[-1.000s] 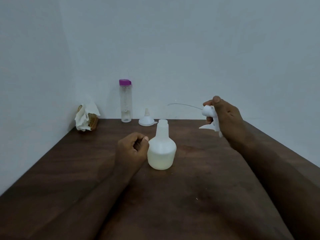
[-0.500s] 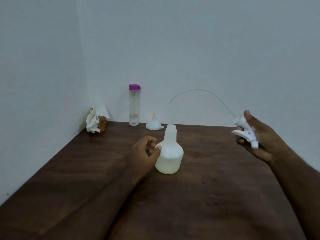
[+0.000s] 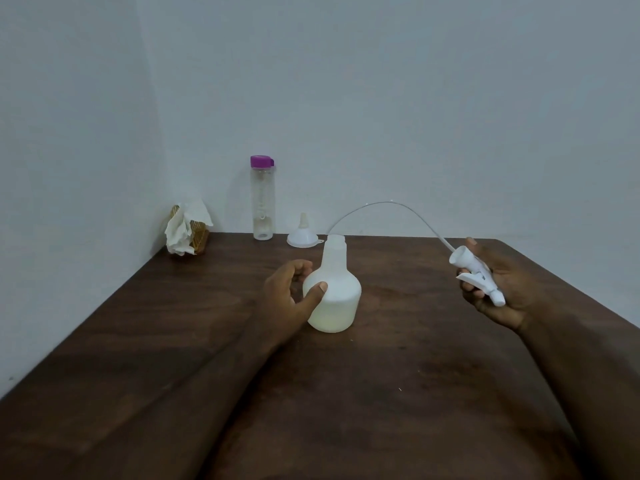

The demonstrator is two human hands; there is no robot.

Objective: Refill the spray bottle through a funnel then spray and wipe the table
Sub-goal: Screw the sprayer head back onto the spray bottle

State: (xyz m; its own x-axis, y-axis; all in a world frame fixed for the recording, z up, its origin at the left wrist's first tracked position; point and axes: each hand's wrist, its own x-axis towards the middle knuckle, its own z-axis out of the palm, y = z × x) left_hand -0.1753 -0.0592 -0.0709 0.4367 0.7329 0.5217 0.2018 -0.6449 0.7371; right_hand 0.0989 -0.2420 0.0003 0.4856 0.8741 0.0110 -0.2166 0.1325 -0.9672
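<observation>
A white spray bottle point(image 3: 337, 292) stands uncapped in the middle of the dark wooden table point(image 3: 398, 393), with pale liquid in its lower part. My left hand point(image 3: 291, 299) curls around the bottle's left side, thumb pressed on its front. My right hand point(image 3: 498, 289) grips the white spray head point(image 3: 476, 273) off to the right, above the table. The head's thin clear tube point(image 3: 388, 204) arcs up and left toward the bottle's mouth. A small white funnel point(image 3: 303, 233) sits upside down near the wall behind the bottle.
A tall clear bottle with a purple cap point(image 3: 262, 199) stands by the back wall. A wicker holder with crumpled white tissue point(image 3: 187, 233) sits in the left corner. Walls close the table at the back and left.
My right hand has carried the spray head away to the right and lower, tilting it so the tube arcs over. My left hand has closed onto the bottle's side.
</observation>
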